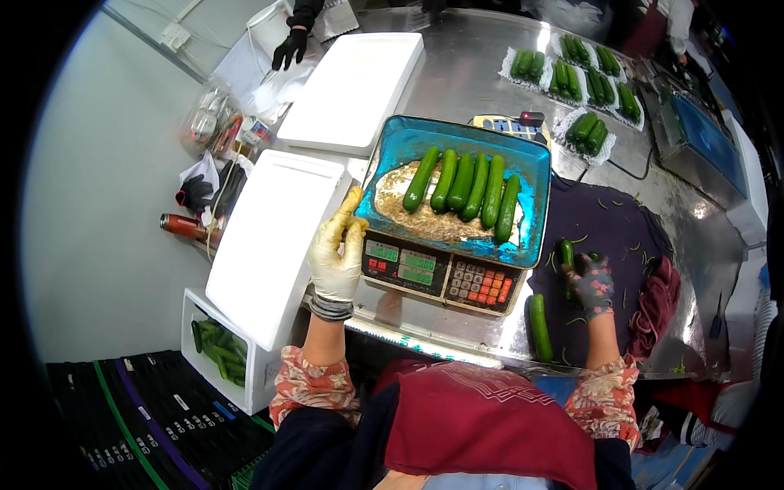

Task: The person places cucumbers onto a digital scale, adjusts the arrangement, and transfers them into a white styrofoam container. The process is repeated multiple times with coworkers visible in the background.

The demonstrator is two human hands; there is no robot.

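My left hand [335, 257], in a pale glove with yellowed fingers, is at the left rim of a blue scale pan [459, 131]. Whether its fingers grip that rim is hard to tell. Several green cucumbers [460, 184] lie side by side in the pan, on a worn brown patch. Below it, the digital scale [438, 275] has lit displays and a keypad. My right hand [593, 288], in a dark floral glove, closes on a cucumber [566, 254] over a dark cloth [603, 220]. Another cucumber [539, 327] lies near the table's front edge.
White foam lids [275, 239] lie left of the scale, above a foam box [214, 355] of cucumbers. Cucumber packs in white foam netting [566, 82] stand at the far right. A maroon cloth [655, 306] lies right. A co-worker's black-gloved hand [290, 49] is at the back.
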